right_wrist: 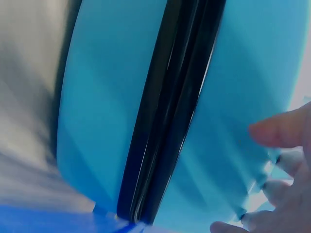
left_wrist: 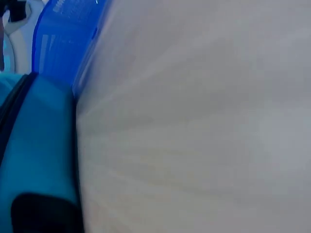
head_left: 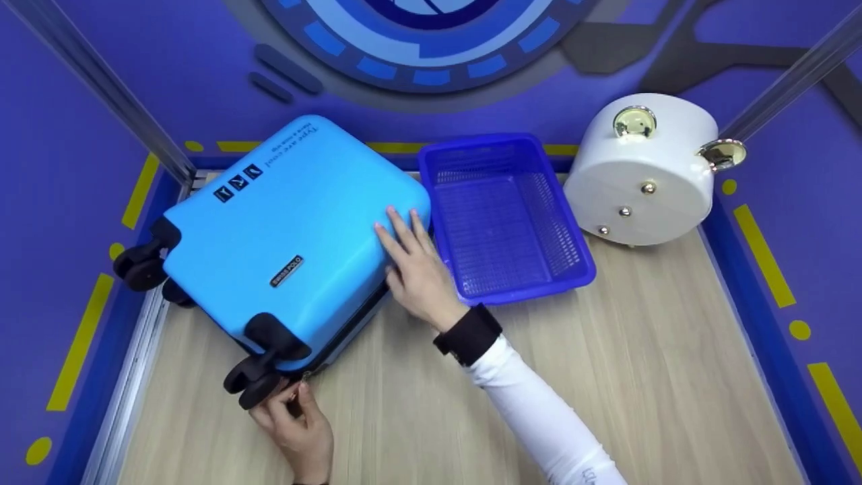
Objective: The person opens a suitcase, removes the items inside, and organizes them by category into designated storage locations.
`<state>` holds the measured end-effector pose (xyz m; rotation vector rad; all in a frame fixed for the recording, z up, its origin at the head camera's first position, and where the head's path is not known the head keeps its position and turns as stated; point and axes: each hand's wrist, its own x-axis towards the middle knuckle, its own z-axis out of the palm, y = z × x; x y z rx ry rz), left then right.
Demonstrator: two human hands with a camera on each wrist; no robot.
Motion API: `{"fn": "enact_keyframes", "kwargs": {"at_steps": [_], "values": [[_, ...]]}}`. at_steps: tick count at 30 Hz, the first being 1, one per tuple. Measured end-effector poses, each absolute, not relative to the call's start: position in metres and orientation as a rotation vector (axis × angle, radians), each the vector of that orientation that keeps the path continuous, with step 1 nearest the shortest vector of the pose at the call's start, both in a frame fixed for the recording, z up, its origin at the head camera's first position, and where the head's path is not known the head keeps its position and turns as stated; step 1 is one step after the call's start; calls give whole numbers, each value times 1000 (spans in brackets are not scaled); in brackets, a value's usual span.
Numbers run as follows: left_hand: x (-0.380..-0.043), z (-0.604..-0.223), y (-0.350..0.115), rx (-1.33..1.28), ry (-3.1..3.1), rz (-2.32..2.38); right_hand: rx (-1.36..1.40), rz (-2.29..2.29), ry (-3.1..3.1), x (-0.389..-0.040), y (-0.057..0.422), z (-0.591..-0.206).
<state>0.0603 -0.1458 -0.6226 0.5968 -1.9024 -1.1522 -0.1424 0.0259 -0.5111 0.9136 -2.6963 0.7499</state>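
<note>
A light-blue hard-shell suitcase [head_left: 296,222] lies flat, its black wheels at the left and near corners. Beside the nearest wheel, my left hand [head_left: 296,428] pinches a small metal zipper pull [head_left: 306,374] at the suitcase's near corner, with thumb and curled fingers. The pull is mostly hidden. My right hand [head_left: 421,276] rests on the far right edge of the shell, fingers spread and extended. In the right wrist view, the black zipper seam [right_wrist: 167,116] runs along the suitcase side, apparently closed, with the right thumb [right_wrist: 279,130] against the blue shell.
A blue plastic basket [head_left: 508,294] stands against the suitcase's right side. Farther right is a white round drum-shaped case [head_left: 640,188] with gold feet and studs. Purple walls [head_left: 774,168] enclose the wooden surface [head_left: 606,364] at the back and sides.
</note>
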Motion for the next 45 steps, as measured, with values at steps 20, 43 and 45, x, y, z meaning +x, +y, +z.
{"fn": "enact_keyframes", "kwargs": {"at_steps": [20, 43, 45], "values": [[65, -621, -169, 570, -1994, -1114, 1164, 947, -2358, -93, -17, -541], [38, -615, -222, 520, -2024, -1087, 1248, 1047, -2288, -114, -10, -542], [35, -612, -222, 518, -1966, -1094, 1248, 1044, -2292, -115, -10, -542]]}}
